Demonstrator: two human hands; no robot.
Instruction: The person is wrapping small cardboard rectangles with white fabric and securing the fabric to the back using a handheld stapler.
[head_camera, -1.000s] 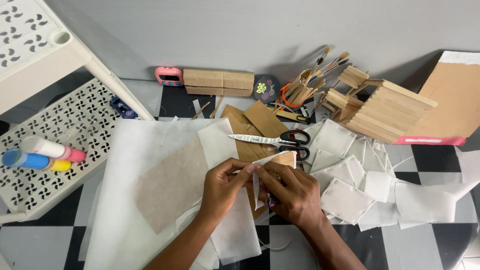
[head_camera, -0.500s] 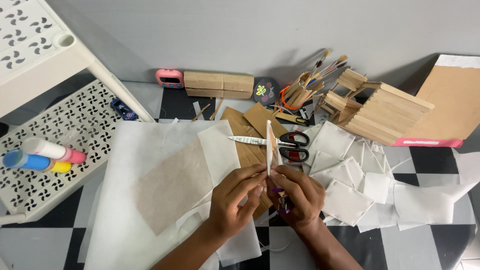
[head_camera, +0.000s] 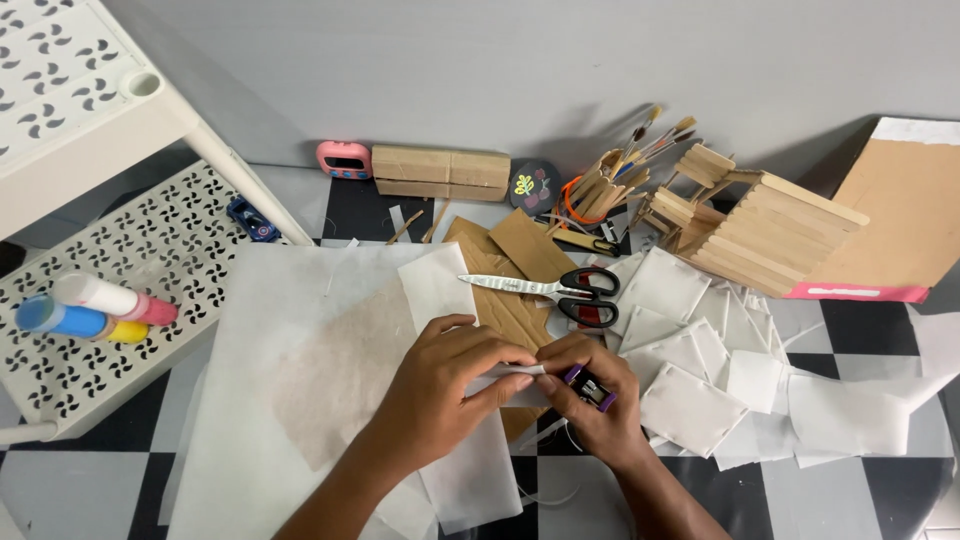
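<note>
My left hand pinches a small white paper piece by its left edge, low over the floor. My right hand grips the same piece from the right and also holds a small purple and black object, partly hidden by the fingers. Both hands meet above strips of brown cardboard. Scissors with black handles lie just beyond the hands. A large white paper sheet spreads under my left forearm.
Several folded white paper squares lie to the right. A craft-stick house, brushes in a stick holder, a wooden block and a pink timer line the wall. A white perforated shelf with paint tubes stands left.
The paper piece stood on edge between my hands; now it lies flatter and lower, my hands have closed together around it, and the purple object shows in my right hand.
</note>
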